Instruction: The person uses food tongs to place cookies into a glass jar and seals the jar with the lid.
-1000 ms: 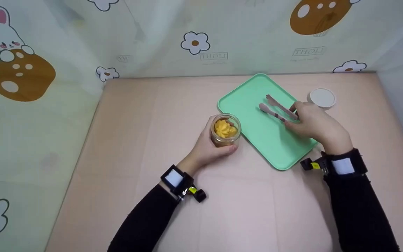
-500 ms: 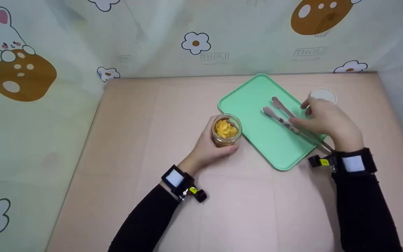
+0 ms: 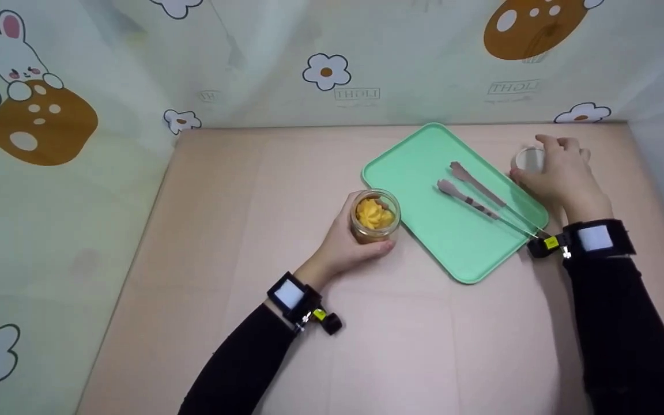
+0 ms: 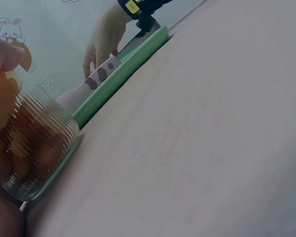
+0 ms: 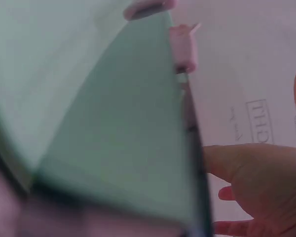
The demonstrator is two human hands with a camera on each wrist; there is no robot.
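My left hand (image 3: 346,239) grips a ribbed glass jar (image 4: 47,143), open at the top, with yellow swirled cookies (image 3: 373,214) inside. Pink tongs (image 3: 470,202) with dark spots and thin metal arms lie on the green tray (image 3: 418,155), their bent end reaching past its right corner beneath my right wrist. My right hand (image 3: 571,173) spreads over the round white lid (image 3: 529,159) beside the tray. Its thumb is right at the lid's near edge, and its fingers arch past the far side. In the right wrist view the lid is hidden.
The pinkish tabletop (image 3: 240,230) extends left and in front of the tray. A printed curtain (image 3: 251,69) hangs behind the table and along its left side. Each wrist wears a black strap with a small camera (image 3: 331,324).
My right hand has let go of the tongs, which now lie on the tray, and has moved right and away to the white lid. The left hand keeps holding the jar in place.
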